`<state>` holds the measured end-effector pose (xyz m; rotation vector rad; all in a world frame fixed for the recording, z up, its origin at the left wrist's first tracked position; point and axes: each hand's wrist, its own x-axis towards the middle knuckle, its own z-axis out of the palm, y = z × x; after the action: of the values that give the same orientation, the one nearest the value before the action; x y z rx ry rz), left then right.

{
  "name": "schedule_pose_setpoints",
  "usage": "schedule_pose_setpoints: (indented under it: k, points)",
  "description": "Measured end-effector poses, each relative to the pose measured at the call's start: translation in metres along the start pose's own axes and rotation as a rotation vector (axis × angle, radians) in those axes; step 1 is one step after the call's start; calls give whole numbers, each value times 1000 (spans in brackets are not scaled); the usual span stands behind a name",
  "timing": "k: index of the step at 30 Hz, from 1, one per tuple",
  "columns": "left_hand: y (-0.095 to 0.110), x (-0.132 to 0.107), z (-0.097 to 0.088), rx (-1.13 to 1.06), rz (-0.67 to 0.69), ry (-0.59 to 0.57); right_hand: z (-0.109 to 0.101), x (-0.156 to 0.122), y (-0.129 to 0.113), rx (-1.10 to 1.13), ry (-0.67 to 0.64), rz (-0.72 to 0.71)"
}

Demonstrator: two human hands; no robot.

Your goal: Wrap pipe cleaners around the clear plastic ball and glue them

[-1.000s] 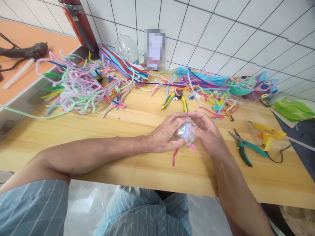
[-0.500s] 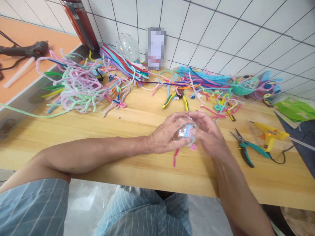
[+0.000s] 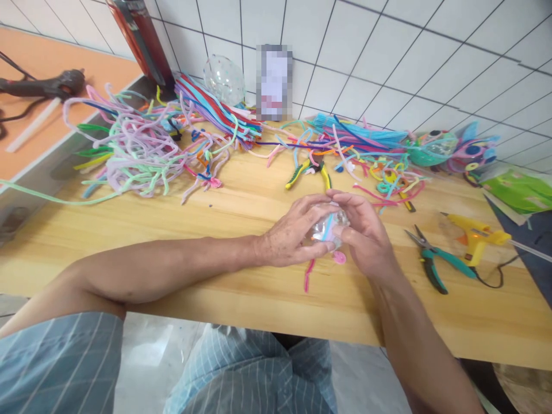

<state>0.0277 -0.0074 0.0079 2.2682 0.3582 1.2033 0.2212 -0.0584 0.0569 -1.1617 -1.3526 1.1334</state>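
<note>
Between my two hands sits a clear plastic ball (image 3: 321, 227) with a blue and lilac pipe-cleaner band across it. My left hand (image 3: 293, 233) wraps the ball from the left, its fingers over the top and along the near side. From the right, my right hand (image 3: 364, 233) cups it, thumb pressed on the band. The fingers cover much of the ball. A pink pipe-cleaner coil (image 3: 340, 257) shows just below the ball; whether it is attached I cannot tell. Close by on the table lies a short dark-pink pipe-cleaner piece (image 3: 307, 277).
Yellow-handled pliers (image 3: 297, 173) lie beyond my hands. At right are teal-handled pliers (image 3: 435, 261) and a yellow glue gun (image 3: 474, 234). Tangled pipe cleaners (image 3: 142, 146) fill the left; a bundle (image 3: 219, 112), another clear ball (image 3: 224, 79) and a phone (image 3: 275, 83) stand along the tiled wall.
The view has shifted very slightly. Both hands keep nearly the same hold on the clear plastic ball.
</note>
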Motion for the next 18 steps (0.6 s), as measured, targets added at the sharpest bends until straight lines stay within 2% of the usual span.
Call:
schedule_pose_setpoints:
  k: [11,18]
  points:
    - [-2,1,2,-54,-60,47,4,-1,0,-51,16,-86]
    - [-1,0,1,-111,-95,41,6,-3,-2,-76,10,-68]
